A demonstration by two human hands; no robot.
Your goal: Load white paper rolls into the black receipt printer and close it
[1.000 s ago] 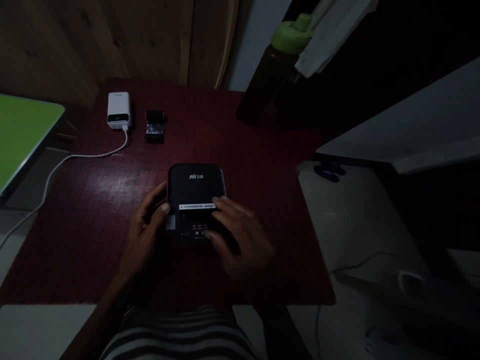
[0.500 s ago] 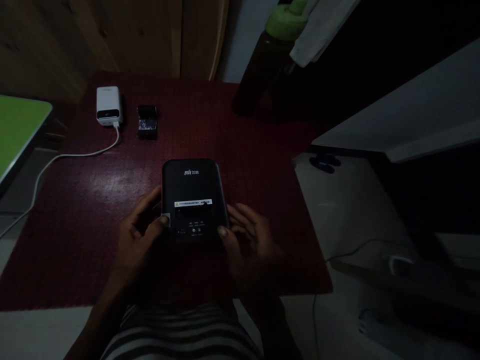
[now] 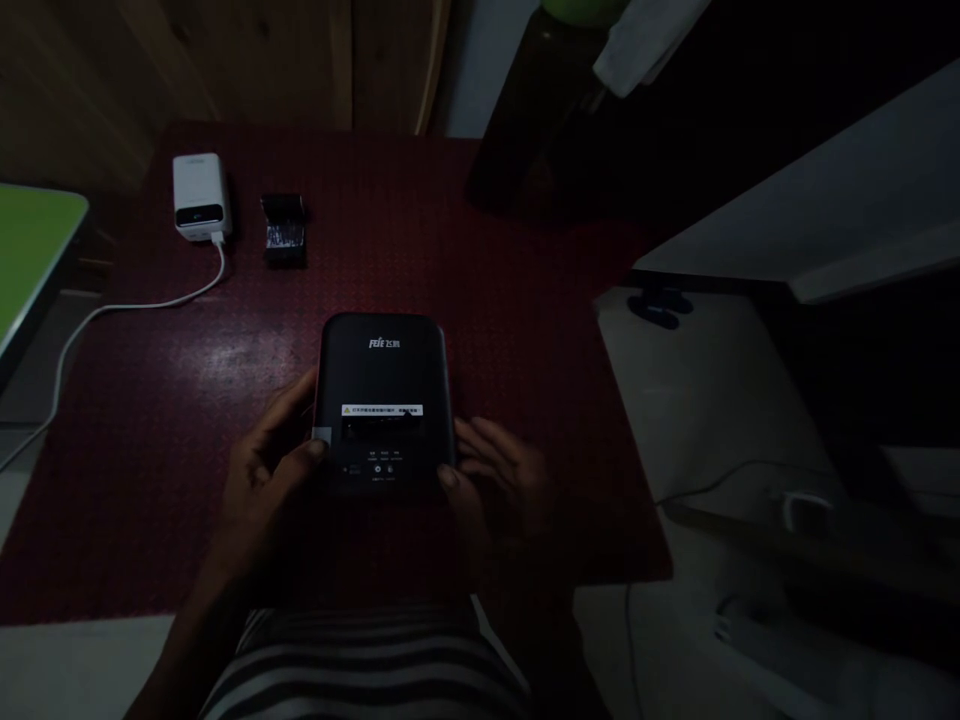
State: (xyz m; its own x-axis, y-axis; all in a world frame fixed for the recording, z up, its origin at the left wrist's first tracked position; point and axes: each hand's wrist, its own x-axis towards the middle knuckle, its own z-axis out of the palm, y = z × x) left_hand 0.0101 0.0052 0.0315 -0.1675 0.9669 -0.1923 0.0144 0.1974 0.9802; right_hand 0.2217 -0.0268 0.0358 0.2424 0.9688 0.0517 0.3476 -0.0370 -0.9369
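Observation:
A black printer with rounded corners, white lettering near its far end, a white warning strip above a dark slot and small icons at its near end is between my hands over the red table. My left hand holds its left side, thumb on the top near a small pale sticker and fingers along the edge. On the right side, my right hand grips the near corner with the thumb, fingers curled by the side. The undersides of both hands are in deep shadow.
A white power bank with a white cable lies at the table's back left. Beside it is a small shiny black roll. A tall dark bottle stands at the back right. A green tabletop borders the left.
The view has shifted slightly, so the background things sit a little higher or further out. The printer looks slightly larger, still held by both hands in much the same way.

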